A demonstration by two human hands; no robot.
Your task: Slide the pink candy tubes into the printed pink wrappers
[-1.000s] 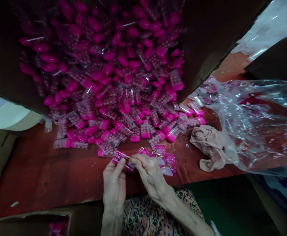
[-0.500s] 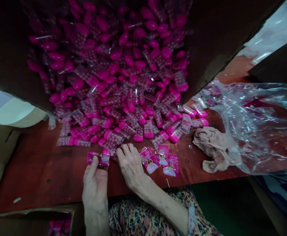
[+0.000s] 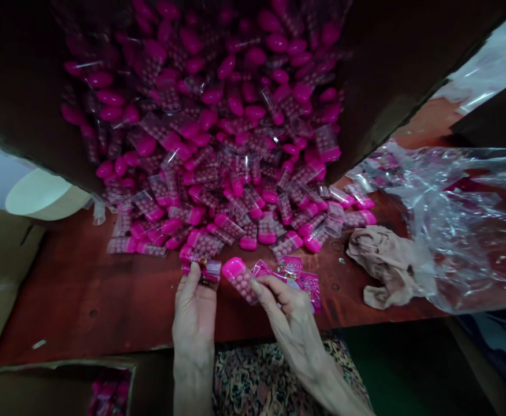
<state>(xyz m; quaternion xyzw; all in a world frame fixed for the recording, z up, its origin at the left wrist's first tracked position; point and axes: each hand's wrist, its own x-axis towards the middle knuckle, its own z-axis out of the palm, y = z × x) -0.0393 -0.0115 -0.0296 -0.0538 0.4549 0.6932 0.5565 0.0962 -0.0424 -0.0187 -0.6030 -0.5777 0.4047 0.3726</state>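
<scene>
Beside pink-capped tubes [image 3: 237, 187], crumpled cloth [image 3: 378, 257]

Red-brown wooden table [image 3: 123, 306] (dark-spotted), dim light; greenish shadow [image 3: 395, 358] beneath

Hot pink blazes on the cap [image 3: 234, 268] of a clear container [image 3: 241, 281], dusky pink beads [image 3: 246, 289], magenta wrappers [image 3: 186, 260], reddish-brown table [image 3: 127, 306]!

Glossy plastic container [image 3: 239, 279]; shiny crinkled plastic film [image 3: 465, 242]; matt cloth rag [image 3: 380, 257]
</scene>
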